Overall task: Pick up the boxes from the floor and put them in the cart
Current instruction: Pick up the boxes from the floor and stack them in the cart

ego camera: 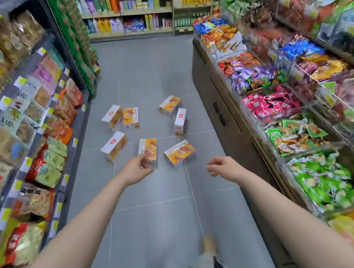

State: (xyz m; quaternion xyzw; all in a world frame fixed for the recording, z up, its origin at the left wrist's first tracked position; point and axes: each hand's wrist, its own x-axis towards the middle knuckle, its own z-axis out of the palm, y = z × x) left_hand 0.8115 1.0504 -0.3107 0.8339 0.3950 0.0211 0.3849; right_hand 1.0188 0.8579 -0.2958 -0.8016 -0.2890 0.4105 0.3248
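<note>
Boxes (pixel 148 149) lie scattered on the grey floor (pixel 156 188) between snack shelves (pixel 23 122). Left hand (pixel 134 169) hovers just before the nearest box, fingers (pixel 146 161) loosely curled, empty; right hand (pixel 222 166) likewise empty.

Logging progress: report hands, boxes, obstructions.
Left hand and right hand open, holding nothing. Seven boxes on the floor. No cart in view. Aisle path unobstructed.
</note>
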